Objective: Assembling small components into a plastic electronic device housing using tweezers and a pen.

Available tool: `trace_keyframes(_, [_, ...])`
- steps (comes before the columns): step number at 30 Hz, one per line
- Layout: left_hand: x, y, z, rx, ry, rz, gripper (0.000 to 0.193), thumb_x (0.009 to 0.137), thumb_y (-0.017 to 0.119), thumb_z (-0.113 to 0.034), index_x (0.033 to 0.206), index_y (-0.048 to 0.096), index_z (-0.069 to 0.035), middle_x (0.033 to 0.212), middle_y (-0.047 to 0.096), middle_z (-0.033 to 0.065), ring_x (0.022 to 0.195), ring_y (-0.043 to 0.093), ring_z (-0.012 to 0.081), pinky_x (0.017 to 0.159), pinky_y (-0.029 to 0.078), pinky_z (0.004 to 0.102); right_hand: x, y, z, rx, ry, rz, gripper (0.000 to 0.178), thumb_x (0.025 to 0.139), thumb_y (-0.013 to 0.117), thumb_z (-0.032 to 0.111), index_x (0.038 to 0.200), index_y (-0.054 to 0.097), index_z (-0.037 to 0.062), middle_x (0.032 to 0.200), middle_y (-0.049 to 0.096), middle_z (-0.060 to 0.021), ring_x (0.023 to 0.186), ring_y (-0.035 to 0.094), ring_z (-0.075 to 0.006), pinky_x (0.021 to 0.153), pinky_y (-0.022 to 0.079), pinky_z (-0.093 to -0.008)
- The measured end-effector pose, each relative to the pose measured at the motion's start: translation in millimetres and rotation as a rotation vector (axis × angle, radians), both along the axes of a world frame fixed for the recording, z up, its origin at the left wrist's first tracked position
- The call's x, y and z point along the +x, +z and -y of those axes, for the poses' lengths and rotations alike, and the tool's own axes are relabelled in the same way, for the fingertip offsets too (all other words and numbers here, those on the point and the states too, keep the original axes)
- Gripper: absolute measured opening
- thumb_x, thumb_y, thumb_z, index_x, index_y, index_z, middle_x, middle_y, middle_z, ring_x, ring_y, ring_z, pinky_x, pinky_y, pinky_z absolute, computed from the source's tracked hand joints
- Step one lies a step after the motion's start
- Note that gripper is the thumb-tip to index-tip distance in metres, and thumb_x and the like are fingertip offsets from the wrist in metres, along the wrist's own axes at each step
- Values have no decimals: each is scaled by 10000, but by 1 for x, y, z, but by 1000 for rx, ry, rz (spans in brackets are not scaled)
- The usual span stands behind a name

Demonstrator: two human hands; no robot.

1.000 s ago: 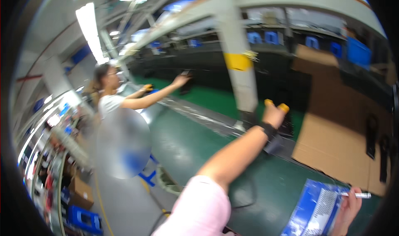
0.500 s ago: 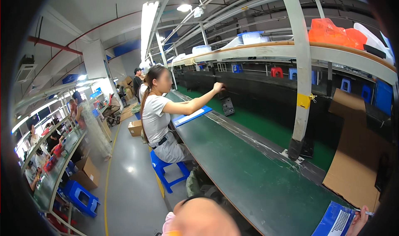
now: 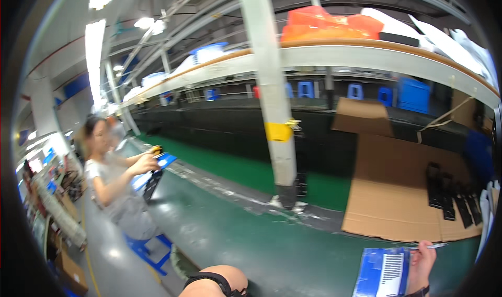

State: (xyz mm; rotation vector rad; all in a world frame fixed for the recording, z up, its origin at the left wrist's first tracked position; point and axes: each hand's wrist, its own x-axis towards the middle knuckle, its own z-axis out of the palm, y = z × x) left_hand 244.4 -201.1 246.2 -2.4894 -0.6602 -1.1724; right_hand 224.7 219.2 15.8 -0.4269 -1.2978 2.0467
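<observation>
Pinching a slim pale pen (image 3: 438,246) between its fingers, the right hand (image 3: 421,264) is at the lower right of the frame, at the right edge of a blue packet (image 3: 368,271) seen against the green table (image 3: 303,250). At bottom centre, the left hand (image 3: 201,288) is cut off below a black wristband (image 3: 224,283); its grip cannot be told. Dark parts (image 3: 434,187) lie on brown cardboard (image 3: 387,192) at right.

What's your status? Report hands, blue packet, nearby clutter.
Right hand holding slim pen-like tool at right edge of blue packet. Banded left wrist at lower edge, fingers out of view. Cardboard beyond packet, black items on it.
</observation>
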Motion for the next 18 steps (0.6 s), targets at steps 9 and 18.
trace_keyframes(9, [-56,-16,-60,-322,-289,217,197,831,458,-110,748,576,24,831,587,186,747,607,286,602,437,292,2,21,6,-117,73,28,51,762,554,55,784,523,21,593,575,-120,392,492,-122,328,330,-187])
trace_keyframes(18, [-123,-35,-80,-655,-422,724,381,861,481,-360,850,560,13,934,551,224,728,576,358,667,410,422,5,25,8,-105,76,33,62,761,550,54,812,552,19,634,594,-132,425,497,-119,358,327,-190])
